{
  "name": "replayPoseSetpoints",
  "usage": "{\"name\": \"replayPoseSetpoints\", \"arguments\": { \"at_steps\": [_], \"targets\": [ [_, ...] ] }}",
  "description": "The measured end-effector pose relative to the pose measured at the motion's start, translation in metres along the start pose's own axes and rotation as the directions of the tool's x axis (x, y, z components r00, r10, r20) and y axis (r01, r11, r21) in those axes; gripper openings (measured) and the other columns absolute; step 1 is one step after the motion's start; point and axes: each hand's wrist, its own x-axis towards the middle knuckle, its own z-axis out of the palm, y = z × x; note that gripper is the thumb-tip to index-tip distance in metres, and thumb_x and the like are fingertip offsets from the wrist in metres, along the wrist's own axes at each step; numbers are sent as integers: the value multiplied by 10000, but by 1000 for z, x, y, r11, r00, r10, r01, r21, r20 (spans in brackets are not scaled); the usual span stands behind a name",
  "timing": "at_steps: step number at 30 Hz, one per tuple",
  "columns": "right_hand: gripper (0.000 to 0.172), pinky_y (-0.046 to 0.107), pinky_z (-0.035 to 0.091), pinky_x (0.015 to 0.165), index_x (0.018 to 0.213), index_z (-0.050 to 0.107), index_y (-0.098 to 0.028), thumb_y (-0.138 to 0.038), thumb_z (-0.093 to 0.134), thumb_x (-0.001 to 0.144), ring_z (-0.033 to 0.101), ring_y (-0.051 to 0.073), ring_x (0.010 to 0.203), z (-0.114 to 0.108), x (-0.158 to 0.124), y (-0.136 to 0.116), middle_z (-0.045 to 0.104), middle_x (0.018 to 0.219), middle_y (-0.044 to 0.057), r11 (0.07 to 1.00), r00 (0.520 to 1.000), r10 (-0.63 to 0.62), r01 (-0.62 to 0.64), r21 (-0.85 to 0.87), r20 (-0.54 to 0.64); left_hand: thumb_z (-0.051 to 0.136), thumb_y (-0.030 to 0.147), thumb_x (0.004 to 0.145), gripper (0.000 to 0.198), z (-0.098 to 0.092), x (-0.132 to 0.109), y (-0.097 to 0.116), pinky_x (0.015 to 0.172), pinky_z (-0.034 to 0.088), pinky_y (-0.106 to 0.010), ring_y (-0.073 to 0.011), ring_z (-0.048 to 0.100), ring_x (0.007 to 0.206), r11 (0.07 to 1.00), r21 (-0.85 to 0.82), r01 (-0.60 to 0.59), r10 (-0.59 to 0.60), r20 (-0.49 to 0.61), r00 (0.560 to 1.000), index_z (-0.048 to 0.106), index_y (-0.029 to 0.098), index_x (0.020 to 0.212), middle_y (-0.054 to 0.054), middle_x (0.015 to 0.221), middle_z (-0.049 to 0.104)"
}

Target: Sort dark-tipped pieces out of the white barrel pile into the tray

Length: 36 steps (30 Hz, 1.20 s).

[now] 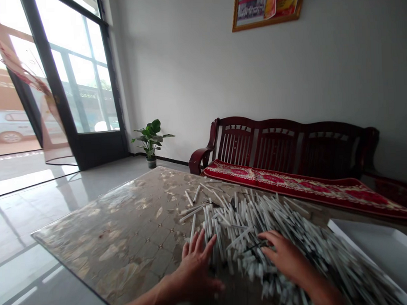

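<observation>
On the worktop (122, 235), the left hand (194, 277) is spread open beside heaped white sticks (259, 213); the right hand (287, 258) is curled over them, its grip unable to be told; a white box (387, 248) is seen rightmost.

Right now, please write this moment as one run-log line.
left hand: spread at left edge of pale sticks | right hand: over the sticks, hold unclear | shallow white box: at right
</observation>
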Motion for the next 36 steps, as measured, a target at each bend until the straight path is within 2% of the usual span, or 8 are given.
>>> {"name": "replayPoseSetpoints", "arguments": {
  "at_steps": [2, 5, 11, 16, 24, 28, 32, 36],
  "targets": [
    [352, 272, 474, 872, 1072, 699, -205, -197, 507, 777, 663, 188, 934, -2, 8, -6, 692, 1091, 71, 999, 999, 1, 1, -36, 49, 806, 683, 426, 1319, 6, -12, 2, 1130, 46, -673, -467, -8, 1461, 998, 30, -54, 53, 31, 998, 223, 280, 1539, -202, 1623, 28],
    [355, 260, 451, 894, 1066, 708, -187, -147, 506, 777, 662, 188, 975, 1, 19, -16, 700, 1072, 77, 995, 997, 5, 3, -103, 79, 822, 596, 496, 1234, 8, -13, 7, 1151, 44, -639, -442, -18, 1466, 997, 31, -72, 71, 36, 997, 233, 286, 1535, -192, 1623, 23],
    [303, 271, 430, 917, 1059, 714, -198, -186, 474, 875, 634, 209, 1038, 11, 38, -38, 686, 1085, 82, 959, 1000, 4, -10, -282, -23, 700, 415, 739, 901, -4, 11, 9, 1182, 110, -561, -381, 9, 1485, 997, 34, -66, 68, -58, 996, 287, 268, 1526, -144, 1638, 67],
    [414, 266, 417, 927, 1117, 698, -240, -81, 535, 772, 591, 215, 1092, 17, 48, -41, 661, 1136, 55, 908, 999, -45, 53, -415, 30, 658, 398, 786, 828, -7, 36, -3, 1188, 158, -514, -365, 73, 1492, 995, 43, -90, 95, -124, 988, 313, 238, 1520, -144, 1635, 137],
    [297, 274, 441, 888, 978, 726, -254, -103, 544, 798, 624, 213, 1014, 18, 50, -22, 710, 1009, 41, 925, 994, -110, 107, -365, 13, 705, 380, 751, 754, -5, 52, -21, 1182, 154, -523, -356, 180, 1480, 989, -32, -145, 135, -202, 970, 448, 258, 1449, -148, 1609, 249],
    [248, 280, 464, 865, 932, 735, -240, -159, 528, 823, 655, 197, 966, 15, 50, -2, 727, 977, 41, 968, 994, -96, 84, -238, -41, 739, 370, 714, 680, -9, 61, -25, 1150, 252, -511, -349, 309, 1435, 980, -155, -124, 80, -260, 962, 553, 272, 1360, -129, 1539, 405],
    [264, 301, 490, 834, 977, 727, -215, -235, 487, 869, 680, 202, 932, 13, 48, 19, 734, 1029, 68, 984, 983, 5, -38, -176, -184, 645, 252, 792, 370, -18, 78, -24, 1028, 425, -369, -259, 601, 1173, 918, -382, -102, -105, -484, 869, 695, 210, 1156, -103, 1232, 683],
    [270, 327, 490, 808, 1001, 714, -199, -252, 474, 889, 679, 222, 908, 15, 42, 29, 730, 1027, 82, 959, 970, 48, -111, -259, -239, 492, 215, 892, 303, -18, 83, -22, 983, 440, -368, -237, 621, 1096, 899, -435, -44, -255, -604, 755, 695, 170, 1112, -112, 1158, 697]
  ]
}}
